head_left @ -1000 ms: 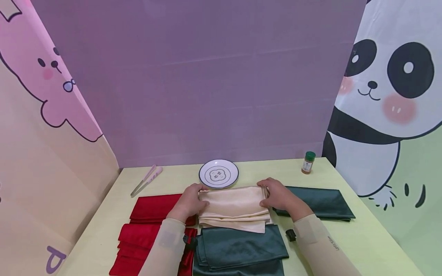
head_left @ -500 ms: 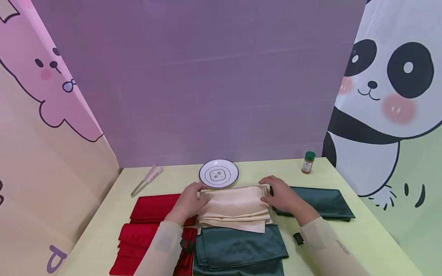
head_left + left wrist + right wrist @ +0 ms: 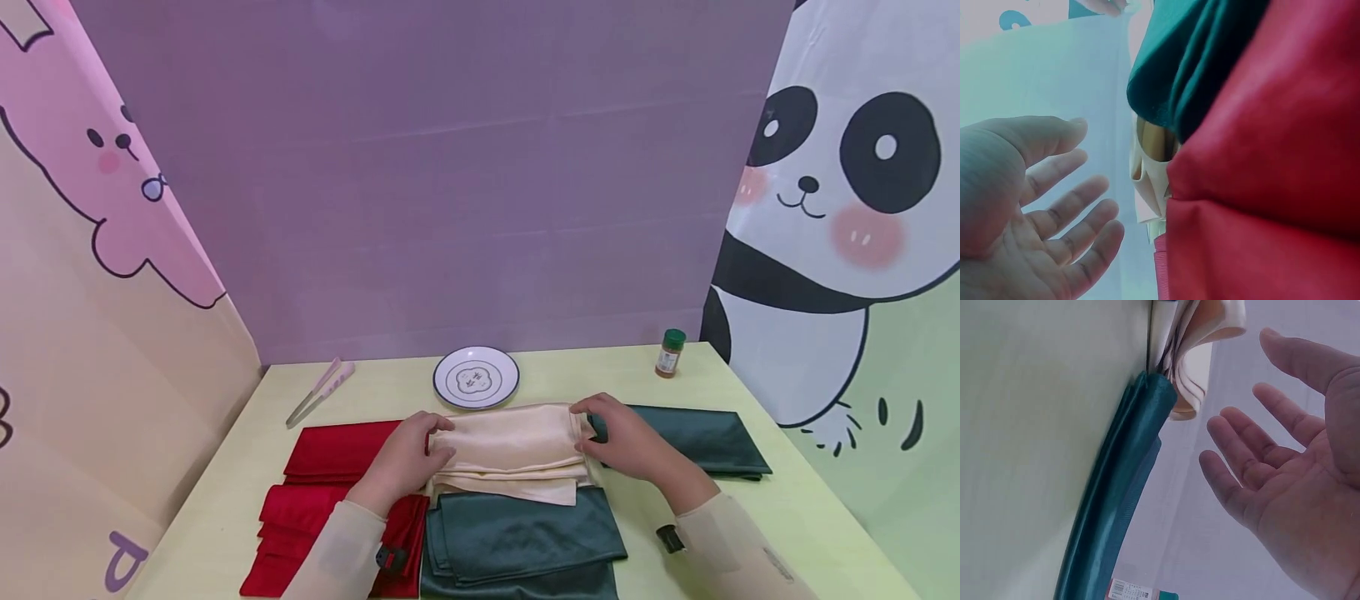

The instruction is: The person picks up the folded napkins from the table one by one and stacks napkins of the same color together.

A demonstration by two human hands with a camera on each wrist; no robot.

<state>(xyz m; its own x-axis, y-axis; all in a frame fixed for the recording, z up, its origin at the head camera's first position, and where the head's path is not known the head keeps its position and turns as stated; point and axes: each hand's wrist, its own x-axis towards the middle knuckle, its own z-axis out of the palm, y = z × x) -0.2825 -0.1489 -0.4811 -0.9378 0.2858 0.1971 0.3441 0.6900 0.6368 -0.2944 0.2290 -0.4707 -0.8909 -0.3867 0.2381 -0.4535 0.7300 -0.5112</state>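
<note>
A folded cream cloth point(image 3: 510, 450) lies in the middle of the yellow-green table point(image 3: 795, 508). My left hand point(image 3: 408, 457) is at its left end and my right hand point(image 3: 624, 442) at its right end. The left wrist view shows my left hand point(image 3: 1035, 206) with palm open and fingers loosely spread, a little off the cream cloth's edge point(image 3: 1147, 187). In the right wrist view my right hand point(image 3: 1285, 481) is open too, beside the cream folds point(image 3: 1204, 337). Neither hand holds anything.
Red folded cloths point(image 3: 333, 450) lie to the left, a dark green cloth point(image 3: 517, 537) in front and another green cloth point(image 3: 693, 437) to the right. Behind stand a white plate point(image 3: 476, 377), tongs point(image 3: 318, 392) and a spice jar point(image 3: 670, 352). Printed screens wall the table.
Both hands have slid back a little toward me and loosened from the ends of the cream cloth. The cloth itself has stayed where it was.
</note>
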